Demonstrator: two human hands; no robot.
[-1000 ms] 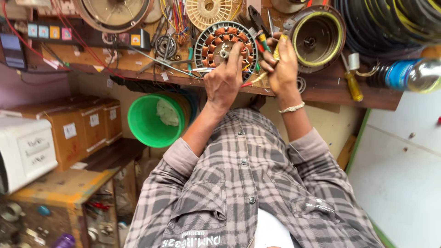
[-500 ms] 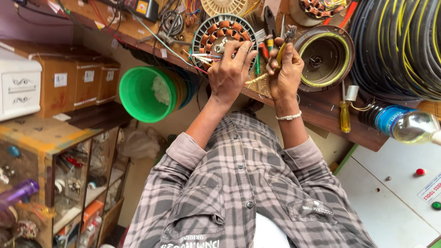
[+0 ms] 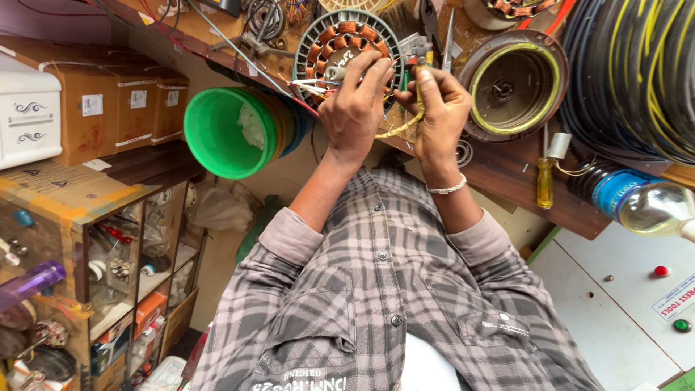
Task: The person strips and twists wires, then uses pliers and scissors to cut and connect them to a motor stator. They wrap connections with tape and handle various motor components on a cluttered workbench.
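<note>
View has shifted since the earlier frame: the green bucket (image 3: 230, 132) sits further toward centre-left, and the white panel at lower right shows more of itself. Both hands stay at the stator (image 3: 346, 52), top centre of the frame, on the wooden bench (image 3: 521, 181).

Left hand (image 3: 356, 108): fingers closed on the stator's hub and the loose leads beside it. Right hand (image 3: 440, 116): fingers pinched on a yellow sleeved wire (image 3: 402, 127) that curves between the two hands.

Containers: green bucket lying on its side, mouth to camera, pale crumpled material inside. Round metal housing (image 3: 512, 85), upper right, is open with a yellow ring inside its rim. Clear bottle with blue label (image 3: 637, 203) at right edge, contents not readable.

Packages: brown cartons (image 3: 119, 112), upper left, each with a small white rectangular label. White box (image 3: 27, 116) at left edge with dark scroll marks.

Yellow-handled screwdriver (image 3: 544, 181) lies just right of the right forearm.
</note>
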